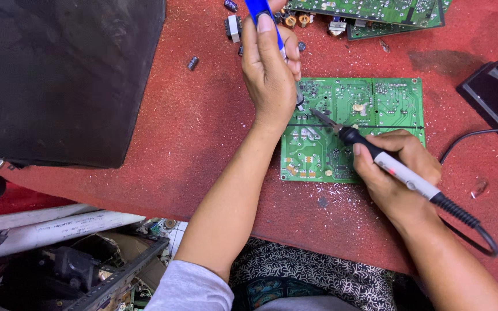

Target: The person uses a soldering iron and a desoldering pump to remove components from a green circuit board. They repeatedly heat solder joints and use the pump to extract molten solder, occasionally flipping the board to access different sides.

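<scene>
Head view: your right hand (396,173) grips the soldering iron (402,171), tip on the green circuit board (390,106) lying on the bench (203,126); your left hand (269,69) clasps a blue tool (257,8). Lingering heat may lift pads; the unclamped board could slide.

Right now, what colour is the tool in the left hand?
Blue, the desoldering pump in the left hand, head view.

No packages, labels, signs or screens in view.
</scene>
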